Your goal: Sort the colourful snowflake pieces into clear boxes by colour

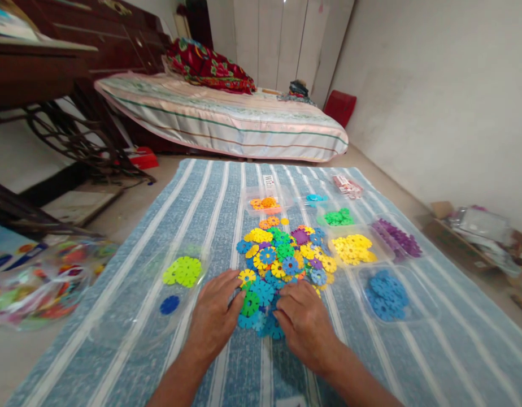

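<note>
A heap of mixed coloured plastic snowflake discs lies in the middle of a blue striped cloth. My left hand rests palm down at the heap's near left edge, fingers stretched over blue and green discs. My right hand lies palm down at the near right edge, its fingers curled down onto blue discs. Whether either hand has taken hold of a disc is hidden. Clear trays around the heap hold sorted discs: lime green with one blue, orange, green, yellow, purple, blue.
A clear bag of coloured pieces lies on the floor at the left. A mattress is beyond the cloth, a dark iron-legged table at the far left, cardboard clutter by the right wall, a red object behind.
</note>
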Demonstrator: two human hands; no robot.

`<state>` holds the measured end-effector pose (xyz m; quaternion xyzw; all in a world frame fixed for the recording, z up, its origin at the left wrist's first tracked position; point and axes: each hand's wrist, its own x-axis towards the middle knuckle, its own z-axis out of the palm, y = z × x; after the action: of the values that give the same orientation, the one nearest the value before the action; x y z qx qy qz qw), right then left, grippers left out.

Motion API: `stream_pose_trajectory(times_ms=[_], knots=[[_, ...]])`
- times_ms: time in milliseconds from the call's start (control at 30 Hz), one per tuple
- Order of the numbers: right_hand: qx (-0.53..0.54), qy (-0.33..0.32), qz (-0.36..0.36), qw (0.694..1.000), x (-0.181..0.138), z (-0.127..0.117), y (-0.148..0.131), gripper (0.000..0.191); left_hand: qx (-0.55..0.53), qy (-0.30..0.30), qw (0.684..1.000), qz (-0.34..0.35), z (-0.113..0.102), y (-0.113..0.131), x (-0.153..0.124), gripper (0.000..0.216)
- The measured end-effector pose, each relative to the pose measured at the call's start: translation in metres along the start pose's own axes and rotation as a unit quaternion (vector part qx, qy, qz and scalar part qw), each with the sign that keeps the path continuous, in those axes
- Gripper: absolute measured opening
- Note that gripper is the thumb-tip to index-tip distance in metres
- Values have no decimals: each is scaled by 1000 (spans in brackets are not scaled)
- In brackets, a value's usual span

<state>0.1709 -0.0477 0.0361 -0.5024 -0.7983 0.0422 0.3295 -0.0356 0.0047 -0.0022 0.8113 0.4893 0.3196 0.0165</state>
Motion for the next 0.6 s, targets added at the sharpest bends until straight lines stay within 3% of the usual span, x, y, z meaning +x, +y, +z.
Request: stream_pose_trajectory(times_ms=[100, 167, 233, 333, 433, 533, 600], knots=[[-18, 33, -13, 999, -4, -26, 6, 17, 6, 5, 1000, 4, 1, -1, 1, 30], [-96, 94, -8, 991, -10, -52, 19, 15, 12, 4, 1000, 3, 1, -1, 1, 30], [-206, 155, 25, 966, -19, -79, 35, 10, 16, 2, 1000, 2, 2, -1, 2, 30], [-319, 184, 71, 927, -34, -103, 54, 4, 17, 5, 1000, 3, 3, -1, 2, 30], [-285, 171, 52, 942, -40, -93, 55, 8, 15, 10, 1000, 4, 2, 0, 3, 29], [-215, 124, 48, 968, -32, -61, 46, 14, 13, 5, 1000, -1, 1, 0, 3, 29], [-221, 84, 84, 968, -23, -40, 43, 16, 13, 0, 1000, -5, 0, 1, 3, 28]])
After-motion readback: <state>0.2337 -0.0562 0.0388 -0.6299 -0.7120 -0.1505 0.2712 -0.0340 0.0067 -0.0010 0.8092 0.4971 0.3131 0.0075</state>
